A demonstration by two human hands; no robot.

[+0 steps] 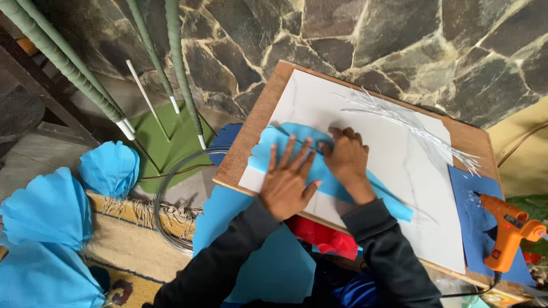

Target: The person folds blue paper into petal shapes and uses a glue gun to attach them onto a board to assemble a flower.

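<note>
A light blue paper shape point(268, 149) lies on a white marbled board point(394, 165) that rests on a wooden panel point(254, 122). My left hand point(287, 179) presses flat on the blue paper with its fingers spread. My right hand point(346, 158) rests beside it with curled fingers on the paper, over a thin wire point(394, 194) that runs along the shape. Whether the fingers pinch the wire is hidden.
An orange glue gun point(506, 231) lies on dark blue paper point(474, 197) at the right. Several thin white wires point(411, 122) lie across the board. Blue paper petals point(48, 211) sit at the left, with a wire coil point(165, 194), green-wrapped stems point(63, 60) and red fabric point(322, 235) nearby.
</note>
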